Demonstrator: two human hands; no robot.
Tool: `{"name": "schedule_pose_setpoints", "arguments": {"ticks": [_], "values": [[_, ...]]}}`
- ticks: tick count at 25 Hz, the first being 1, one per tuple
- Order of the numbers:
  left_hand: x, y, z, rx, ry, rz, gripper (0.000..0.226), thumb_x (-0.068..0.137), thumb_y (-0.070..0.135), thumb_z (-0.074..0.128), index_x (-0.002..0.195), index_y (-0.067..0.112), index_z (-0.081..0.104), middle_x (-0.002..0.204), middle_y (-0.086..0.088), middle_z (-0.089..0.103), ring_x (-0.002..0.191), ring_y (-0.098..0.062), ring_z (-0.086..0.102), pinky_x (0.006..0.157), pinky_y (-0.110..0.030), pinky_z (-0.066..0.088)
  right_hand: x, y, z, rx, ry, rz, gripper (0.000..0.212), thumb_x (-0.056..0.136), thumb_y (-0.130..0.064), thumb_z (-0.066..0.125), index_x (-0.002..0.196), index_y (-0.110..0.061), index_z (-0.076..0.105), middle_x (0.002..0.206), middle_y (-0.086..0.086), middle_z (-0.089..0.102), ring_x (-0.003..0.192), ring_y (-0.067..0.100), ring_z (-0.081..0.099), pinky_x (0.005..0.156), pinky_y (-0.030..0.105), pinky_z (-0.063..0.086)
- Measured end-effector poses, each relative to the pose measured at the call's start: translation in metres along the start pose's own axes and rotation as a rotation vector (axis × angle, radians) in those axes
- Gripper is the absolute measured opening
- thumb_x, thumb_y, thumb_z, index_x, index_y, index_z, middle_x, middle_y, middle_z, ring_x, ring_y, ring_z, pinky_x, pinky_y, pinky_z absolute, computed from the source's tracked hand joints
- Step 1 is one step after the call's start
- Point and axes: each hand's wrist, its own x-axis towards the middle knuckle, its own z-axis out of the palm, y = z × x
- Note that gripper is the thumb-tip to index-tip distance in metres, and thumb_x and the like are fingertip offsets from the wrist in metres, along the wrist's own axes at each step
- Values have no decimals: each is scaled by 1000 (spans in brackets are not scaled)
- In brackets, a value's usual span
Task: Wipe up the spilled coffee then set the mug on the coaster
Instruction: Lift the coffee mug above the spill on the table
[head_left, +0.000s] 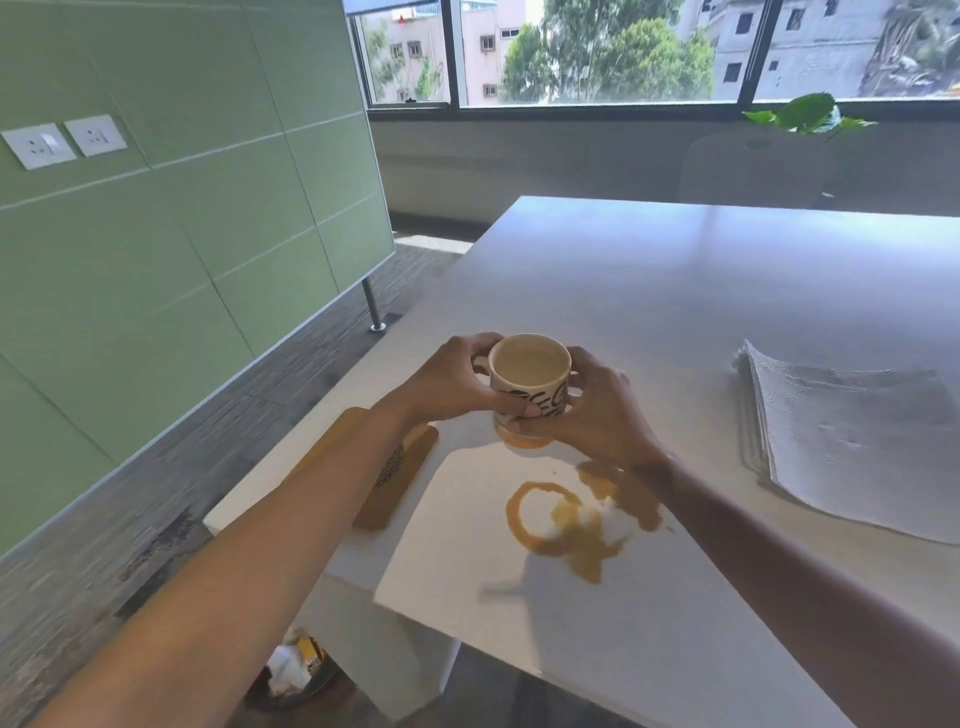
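Head view: both hands (524, 400) cup mug (530, 384).

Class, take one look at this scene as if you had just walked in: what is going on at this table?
A person holds a mug of coffee in both hands, left hand and right hand, over a white table. Whether its base touches the table is unclear. Nearer the person, spilled coffee with a ring mark is not yet wiped. A wooden coaster lies under the left forearm, and a stack of paper napkins sits untouched to the right.
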Motion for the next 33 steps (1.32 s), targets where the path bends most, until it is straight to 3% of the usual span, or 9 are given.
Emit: {"name": "schedule_pose_setpoints", "arguments": {"ticks": [5,9,11,20,33], "values": [[35,-16,-14,12,-33,16,63,61,25,98,118,24,71,107,10,77,102,-9,70,92,-32,58,34,13,7,-12,3,49,83,48,-42,95,122,-25,60,107,-16,71,101,-1,66,76,12,54],[58,-35,-19,15,-61,1,65,60,29,98,119,24,70,106,10,77,100,-6,70,91,-32,58,54,26,19,8,19,104,83,46,-43,95,119,-29,60,106,-16,71,102,1,67,81,32,60],[65,-44,-19,5,-67,-10,66,59,30,99,118,24,70,106,9,77,100,-7,71,91,-32,58,60,32,23,-1,15,118,83,45,-43,95,119,-28,60,105,-16,71,102,2,67,82,35,60],[83,-71,-17,5,-79,-17,66,58,32,99,117,23,69,105,9,77,99,-7,71,89,-32,58,78,50,33,-65,-6,145,78,44,-42,94,113,-30,61,99,-15,71,98,2,67,78,24,59],[77,-82,-14,-1,-78,-24,69,56,35,99,117,25,68,108,10,76,103,-8,71,95,-40,58,72,55,38,-97,-36,130,78,45,-45,92,114,-31,59,99,-15,71,98,0,66,79,29,59]]}}
